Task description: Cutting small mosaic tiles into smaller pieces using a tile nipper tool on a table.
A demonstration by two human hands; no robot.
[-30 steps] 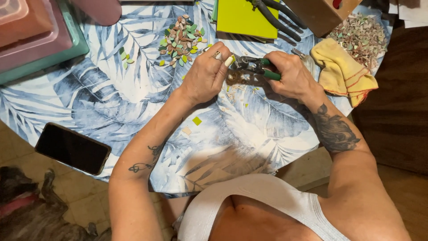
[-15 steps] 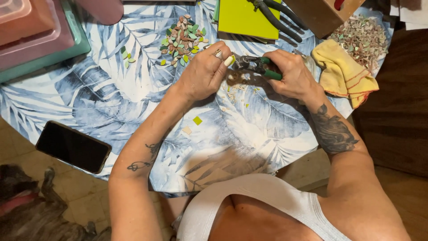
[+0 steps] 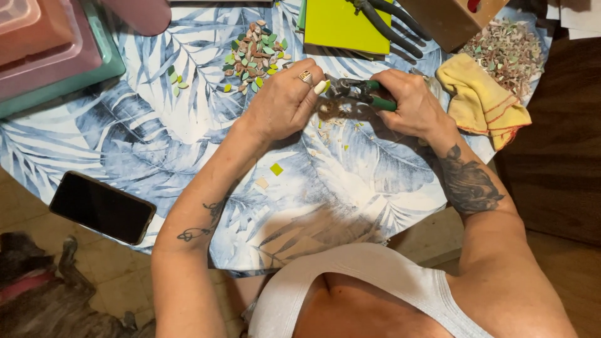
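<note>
My left hand [image 3: 285,100], with a ring on one finger, pinches a small pale tile piece [image 3: 320,87] at its fingertips. My right hand [image 3: 410,103] grips green-handled tile nippers [image 3: 360,92], whose dark jaws meet the tile piece. Small chips [image 3: 325,128] lie on the leaf-print tablecloth [image 3: 156,125] below the hands. A pile of cut leaf-shaped tile pieces [image 3: 255,55] in green, pink and brown lies just beyond my left hand.
A black phone [image 3: 102,207] lies near the table's left front edge. Stacked trays [image 3: 50,53] stand far left. A yellow-green tile [image 3: 341,25] with dark pliers [image 3: 391,19] lies at the back; yellow cloth [image 3: 482,100] and scrap heap [image 3: 507,53] right. A dog [image 3: 44,294] lies on the floor.
Both hands stay at the same spot with only slight shifts; the nippers remain on the tile piece.
</note>
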